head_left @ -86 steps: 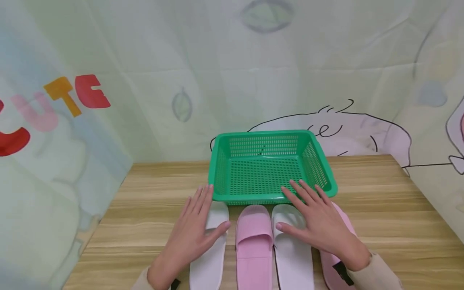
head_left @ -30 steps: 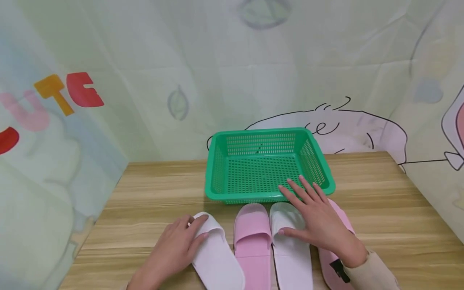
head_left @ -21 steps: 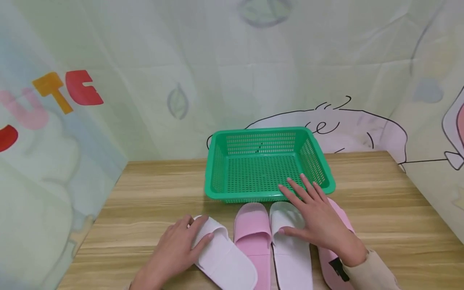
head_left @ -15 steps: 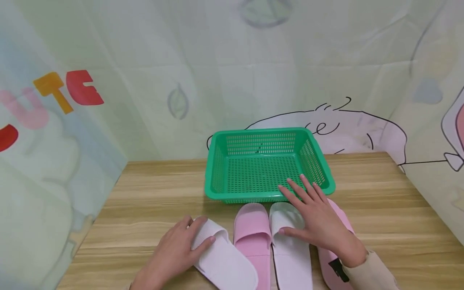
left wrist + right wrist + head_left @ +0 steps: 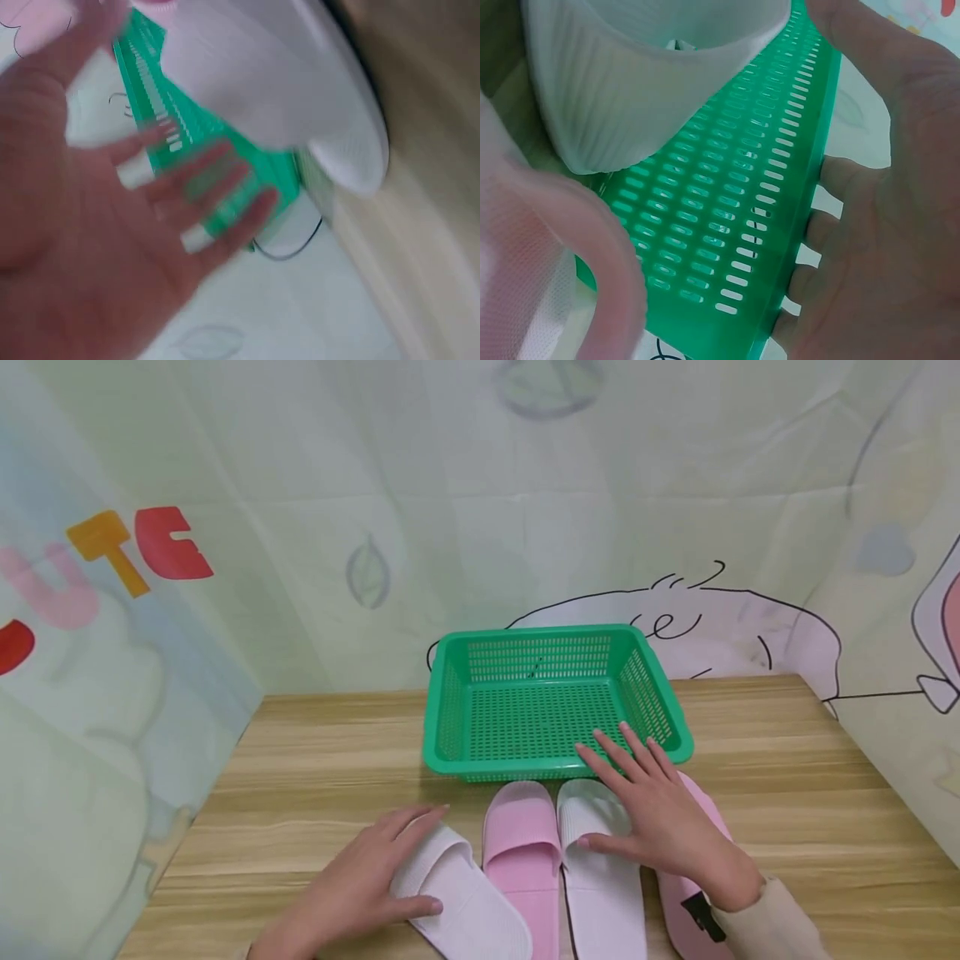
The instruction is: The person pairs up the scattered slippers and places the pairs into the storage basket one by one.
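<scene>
Left white slipper (image 5: 480, 914), one, at the left of the near row on the worktop (image 5: 315, 760): we record it lying slantwise, toe to the far left, heel to the near right, the heel part overlapping the left pink slipper (image 5: 525, 835). Left hand (image 5: 367, 877), one: over that white slipper's strap, fingers apart, thumb above the footbed (we cannot tell whether they touch it). The left pink slipper, we note, lies toe to the far side. Right white slipper (image 5: 606, 902), one: just right of the pink, likewise aligned. Right pink slipper (image 5: 678, 906), one: right end of the row, partly hidden. Right hand (image 5: 660, 818), one: above these two right slippers, fingers spread, tips over the near right part of the green basket (image 5: 525, 768). That basket, perforated, stands beyond the slippers, before a printed backdrop (image 5: 450, 485).
</scene>
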The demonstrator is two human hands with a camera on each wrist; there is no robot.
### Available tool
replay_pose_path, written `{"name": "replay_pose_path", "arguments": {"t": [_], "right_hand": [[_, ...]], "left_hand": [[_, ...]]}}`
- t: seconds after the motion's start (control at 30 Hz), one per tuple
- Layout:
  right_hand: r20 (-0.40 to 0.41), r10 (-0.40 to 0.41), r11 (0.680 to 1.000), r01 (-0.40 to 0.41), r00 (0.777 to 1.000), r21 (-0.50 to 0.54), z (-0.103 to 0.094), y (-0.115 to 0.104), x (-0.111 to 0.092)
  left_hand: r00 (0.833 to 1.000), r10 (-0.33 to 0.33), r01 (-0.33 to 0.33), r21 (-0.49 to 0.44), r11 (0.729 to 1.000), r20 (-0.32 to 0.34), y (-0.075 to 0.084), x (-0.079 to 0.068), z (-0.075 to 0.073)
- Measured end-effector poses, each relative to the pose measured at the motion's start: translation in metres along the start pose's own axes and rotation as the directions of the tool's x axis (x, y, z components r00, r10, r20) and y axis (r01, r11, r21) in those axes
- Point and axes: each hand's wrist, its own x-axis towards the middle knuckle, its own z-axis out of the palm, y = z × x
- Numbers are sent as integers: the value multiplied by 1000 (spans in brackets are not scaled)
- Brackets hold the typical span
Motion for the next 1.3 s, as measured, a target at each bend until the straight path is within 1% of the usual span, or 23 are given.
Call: {"name": "replay_pose_path", "arguments": {"t": [0.03,0.1,0.17,0.27,0.4,0.5,0.57,0.63,0.7,0.77,0.83,0.9,0.97,1.07,1.2,1.3], "right_hand": [[4,0,1000,0,1000,0,-1,0,0],[9,0,1000,0,1000,0,-3,1,0],[12,-1,1000,1,1000,1,-3,1,0],[18,-3,1000,3,1000,3,-3,2,1],[32,-8,1000,8,999,-6,-2,3,2],[46,-9,1000,10,999,-11,-1,4,1],[54,-13,1000,13,998,-10,-2,4,1],[46,-29,1000,29,999,7,-4,3,0],[8,-72,997,71,997,33,-7,3,0],[-52,-128,989,132,990,68,-12,2,-1],[-109,-195,974,206,975,93,-16,1,-2],[-139,-264,954,279,955,106,-19,0,-3],[-124,-314,938,327,941,110,-20,-1,-4],[-55,-350,928,354,935,116,-20,-2,-5],[44,-343,937,338,938,93,-15,1,-7],[104,-336,941,328,936,87,-10,5,-12]], "left_hand": [[998,54,-53,-10,999,23,-2,0,-2],[990,123,-121,-31,992,74,-5,0,-5],[982,144,-139,-47,989,124,-8,0,-6],[976,135,-126,-64,990,173,-10,1,-4],[971,156,-155,-20,988,180,-12,2,1],[970,181,-186,16,982,160,-13,2,3],[971,183,-187,13,982,153,-13,3,3],[973,178,-181,6,984,150,-13,3,2],[973,171,-173,-2,985,155,-13,3,1],[973,169,-171,-5,985,158,-13,3,1],[973,172,-173,-5,985,157,-13,4,1],[972,171,-172,-11,985,159,-13,4,2],[973,168,-168,-18,986,160,-13,5,2],[974,166,-165,-21,986,155,-14,5,2],[974,178,-178,-13,984,140,-15,6,3],[972,195,-196,-5,981,131,-15,7,4]]}}
